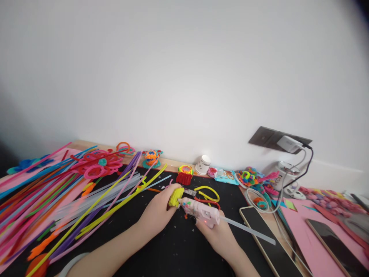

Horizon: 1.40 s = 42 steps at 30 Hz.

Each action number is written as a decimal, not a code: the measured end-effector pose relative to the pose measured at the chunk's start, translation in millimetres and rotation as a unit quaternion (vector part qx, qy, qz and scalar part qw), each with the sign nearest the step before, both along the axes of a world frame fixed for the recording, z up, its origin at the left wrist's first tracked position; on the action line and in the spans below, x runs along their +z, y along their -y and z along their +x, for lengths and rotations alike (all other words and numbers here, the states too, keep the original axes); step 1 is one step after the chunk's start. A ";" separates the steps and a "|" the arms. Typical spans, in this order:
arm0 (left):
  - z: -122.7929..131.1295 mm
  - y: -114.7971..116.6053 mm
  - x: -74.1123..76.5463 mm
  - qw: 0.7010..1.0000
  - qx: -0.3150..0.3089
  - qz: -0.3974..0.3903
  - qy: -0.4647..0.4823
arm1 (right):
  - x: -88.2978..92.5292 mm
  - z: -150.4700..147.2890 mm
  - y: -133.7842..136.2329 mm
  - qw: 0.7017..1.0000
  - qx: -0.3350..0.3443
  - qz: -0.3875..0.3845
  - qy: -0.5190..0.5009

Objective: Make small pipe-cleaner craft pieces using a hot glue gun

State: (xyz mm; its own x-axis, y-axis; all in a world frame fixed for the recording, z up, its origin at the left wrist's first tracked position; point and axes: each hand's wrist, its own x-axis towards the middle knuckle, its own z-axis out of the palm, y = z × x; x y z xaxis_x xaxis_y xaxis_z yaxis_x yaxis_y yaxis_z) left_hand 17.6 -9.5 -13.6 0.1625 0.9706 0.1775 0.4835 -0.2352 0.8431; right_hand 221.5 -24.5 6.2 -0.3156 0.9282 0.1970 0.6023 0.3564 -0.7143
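My left hand (160, 209) is closed around a small yellow bundle of bent pipe cleaners (175, 197). In my right hand (215, 232) is a pale pink hot glue gun (204, 212), its small red light lit. A long clear glue stick (249, 229) sticks out of the gun's back end. The gun's nozzle meets the edge of the yellow bundle; whether glue is coming out I cannot tell. Just behind lie scissors (211, 194) with yellow and orange handles. A red and yellow pipe-cleaner piece (184, 175) stands beyond them on the black mat (161, 254).
Loose pipe cleaners (37, 215) and clear glue sticks (98, 192) cover the left side, with a pink flower (98, 163). A paper cup (203, 164) stands by the wall. Two phones (265, 238), pink paper (302, 227) and a white cable (276, 207) lie to the right.
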 end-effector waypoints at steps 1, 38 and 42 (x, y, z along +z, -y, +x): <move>0.2 0.0 0.6 1.000 0.001 -0.002 0.004 | -0.7 0.4 0.7 1.000 0.000 -0.002 -0.003; 2.5 0.8 1.3 0.998 -0.037 -0.018 0.051 | -0.3 -1.3 -1.4 1.000 0.005 -0.008 -0.009; 2.7 0.4 1.0 0.998 -0.037 -0.024 0.045 | 1.7 0.1 -3.4 0.998 -0.012 0.013 -0.053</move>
State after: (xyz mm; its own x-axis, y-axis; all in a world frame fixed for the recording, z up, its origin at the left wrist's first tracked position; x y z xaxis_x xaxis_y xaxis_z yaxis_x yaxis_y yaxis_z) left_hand 20.4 -9.9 -12.6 0.2205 0.9640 0.1489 0.3887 -0.2268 0.8930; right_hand 221.6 -21.1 7.9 -0.2699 0.9293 0.2522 0.5329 0.3623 -0.7647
